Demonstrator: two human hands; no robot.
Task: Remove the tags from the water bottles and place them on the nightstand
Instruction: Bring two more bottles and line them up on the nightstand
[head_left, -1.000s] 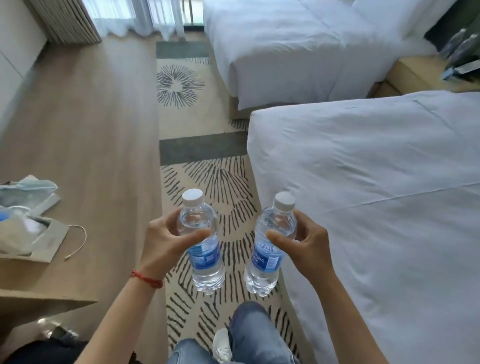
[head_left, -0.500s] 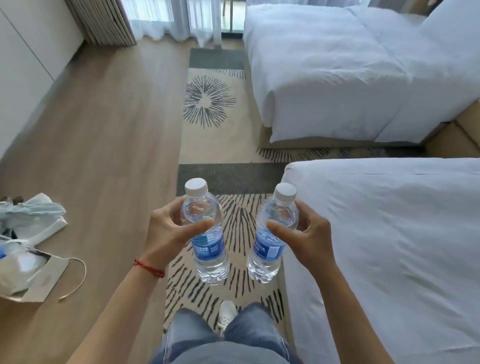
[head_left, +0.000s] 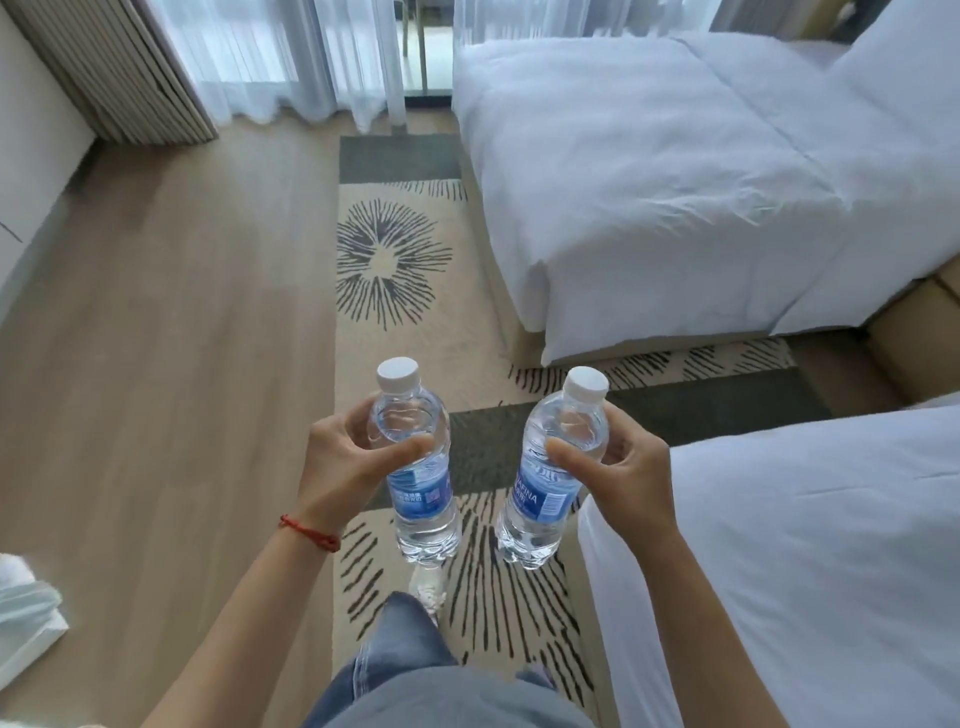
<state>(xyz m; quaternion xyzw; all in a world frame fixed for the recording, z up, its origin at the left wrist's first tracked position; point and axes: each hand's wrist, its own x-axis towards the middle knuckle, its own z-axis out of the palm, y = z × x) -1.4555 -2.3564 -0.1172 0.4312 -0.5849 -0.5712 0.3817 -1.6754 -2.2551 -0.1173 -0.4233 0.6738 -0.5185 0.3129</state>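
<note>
**Reader:** What were the hands doing?

**Describer:** Each hand held one clear plastic water bottle out in front of the person's body, above a patterned rug (head_left: 415, 312). The left hand (head_left: 343, 467) curled round the upper part of the left bottle (head_left: 418, 467), thumb lying across the near side, fingers wrapped behind. A red string bracelet (head_left: 310, 531) circled that wrist. The right hand (head_left: 618, 467) gripped the right bottle (head_left: 550, 467) the same way, thumb across the front just above the label.

**Reader:** How did the bottles sit?

**Describer:** Both stood roughly upright with white caps on top and blue labels round the middle. The right one leaned a little, its base angled toward the left one. They were near each other but apart, not touching. I could not make out any tag on either neck.

**Reader:** And the room around them?

**Describer:** A white-covered bed (head_left: 805, 545) lay just to the right of the right hand. A second white bed (head_left: 649, 182) sat farther ahead, with sheer curtains (head_left: 291, 57) behind it on the left. Wooden floor (head_left: 156, 338) stretched to the left of the rug. The person's jeans (head_left: 405, 654) and a pale shoe (head_left: 427, 587) showed below the bottles. Something white (head_left: 26, 613) lay at the lower left edge; I could not tell what it was.
</note>
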